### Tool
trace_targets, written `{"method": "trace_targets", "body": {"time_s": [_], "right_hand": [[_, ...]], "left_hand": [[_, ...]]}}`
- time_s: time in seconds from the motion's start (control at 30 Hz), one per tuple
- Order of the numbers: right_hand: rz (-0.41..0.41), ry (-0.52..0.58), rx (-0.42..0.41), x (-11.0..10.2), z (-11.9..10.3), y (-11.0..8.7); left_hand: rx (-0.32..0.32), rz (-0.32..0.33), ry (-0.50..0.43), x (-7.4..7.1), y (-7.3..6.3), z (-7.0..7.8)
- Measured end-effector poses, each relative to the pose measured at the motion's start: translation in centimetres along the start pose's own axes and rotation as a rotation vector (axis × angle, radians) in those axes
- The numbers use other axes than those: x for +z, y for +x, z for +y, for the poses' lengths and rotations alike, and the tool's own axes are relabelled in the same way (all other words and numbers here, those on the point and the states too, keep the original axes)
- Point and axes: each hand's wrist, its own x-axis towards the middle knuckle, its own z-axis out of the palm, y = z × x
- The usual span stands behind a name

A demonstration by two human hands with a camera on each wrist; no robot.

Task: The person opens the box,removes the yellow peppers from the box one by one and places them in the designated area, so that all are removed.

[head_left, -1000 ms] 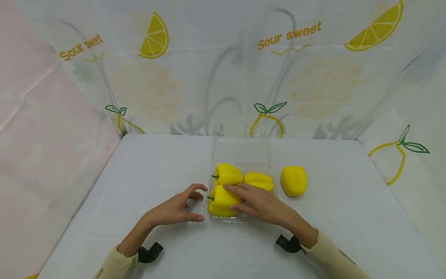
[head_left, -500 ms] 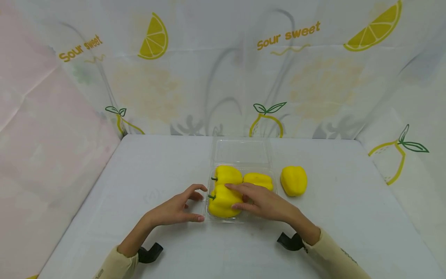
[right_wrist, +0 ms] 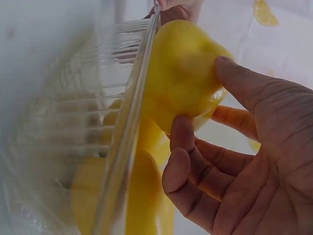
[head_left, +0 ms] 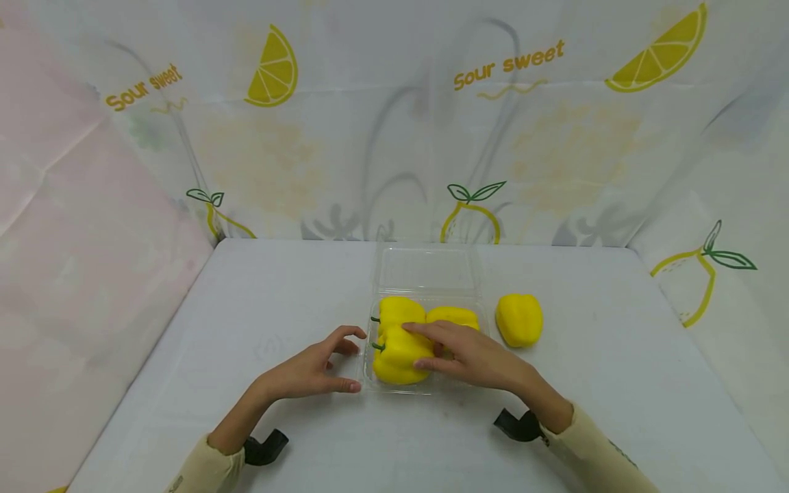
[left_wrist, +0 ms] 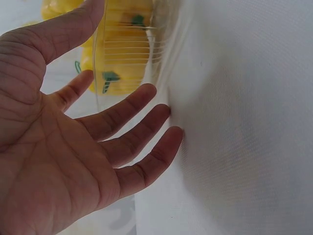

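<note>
My right hand [head_left: 465, 355] holds a yellow bell pepper [head_left: 401, 357] between thumb and fingers, over the near left part of a clear plastic box [head_left: 394, 390]. In the right wrist view this pepper [right_wrist: 183, 68] sits high, overlapping the box rim. Behind it, in the box, lie a second yellow pepper [head_left: 401, 309] at the left and a third [head_left: 453, 315] at the right, partly hidden by my right hand. My left hand [head_left: 305, 370] stands with fingers spread at the box's left side, thumb and index finger close to the rim. Its palm [left_wrist: 58, 156] holds nothing.
The box's clear lid [head_left: 428, 268] lies folded back behind it. Another yellow pepper [head_left: 520, 320] stands on the white table [head_left: 616, 397] right of the box. A printed cloth [head_left: 345, 137] rises behind the table.
The held pepper and my right hand have shifted slightly to the right. The back left pepper has moved a little nearer, and the right one slightly left. My left hand stays put.
</note>
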Motion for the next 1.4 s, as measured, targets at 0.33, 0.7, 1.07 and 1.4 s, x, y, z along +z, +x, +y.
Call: {"method": "trace_targets", "body": {"time_s": [0.33, 0.7, 1.07, 1.4], "right_hand": [[0.033, -0.022, -0.015, -1.1, -0.1, -0.8], [0.074, -0.029, 0.019, -2.4, 0.5, -2.2], [0.164, -0.032, 0.064, -3.9, 1.1, -3.6], [0.213, -0.031, 0.096, -5.0, 1.6, -4.7]], "left_hand": [[0.001, 0.000, 0.002, 0.0, 0.0, -0.1], [-0.005, -0.003, -0.006, 0.0, 0.0, 0.0], [-0.009, -0.003, 0.000, 0.0, 0.0, -0.1], [-0.005, -0.002, -0.012, 0.0, -0.1, 0.0]]}}
